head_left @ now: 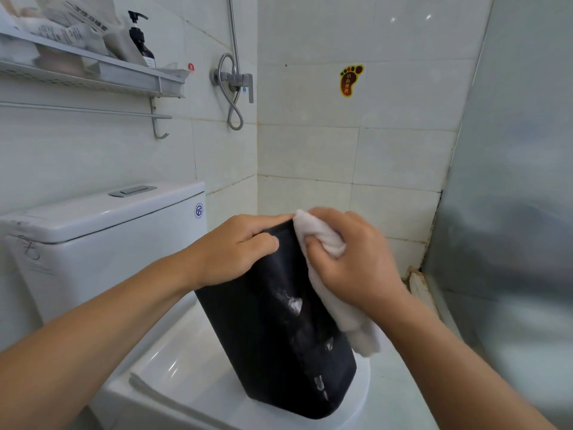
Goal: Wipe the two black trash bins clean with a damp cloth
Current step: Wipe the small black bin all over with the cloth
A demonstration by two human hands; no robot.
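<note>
One black trash bin [273, 342] stands tilted on the closed toilet lid [192, 370], its top leaning away from me. My left hand [235, 248] grips the bin's upper left edge, fingers curled over the top. My right hand [350, 259] holds a white cloth [344, 318] bunched against the bin's upper right edge; the cloth's tail hangs down the right side. The bin's near face shows wet, shiny patches. Only this one bin is in view.
The white toilet tank [102, 225] stands at the left. Above it hang a wall shelf [102, 72] with packets and a pump bottle [142, 41], and a towel rail. A shower valve with hose [235, 85] is on the far wall. A frosted glass panel [508, 181] closes the right side.
</note>
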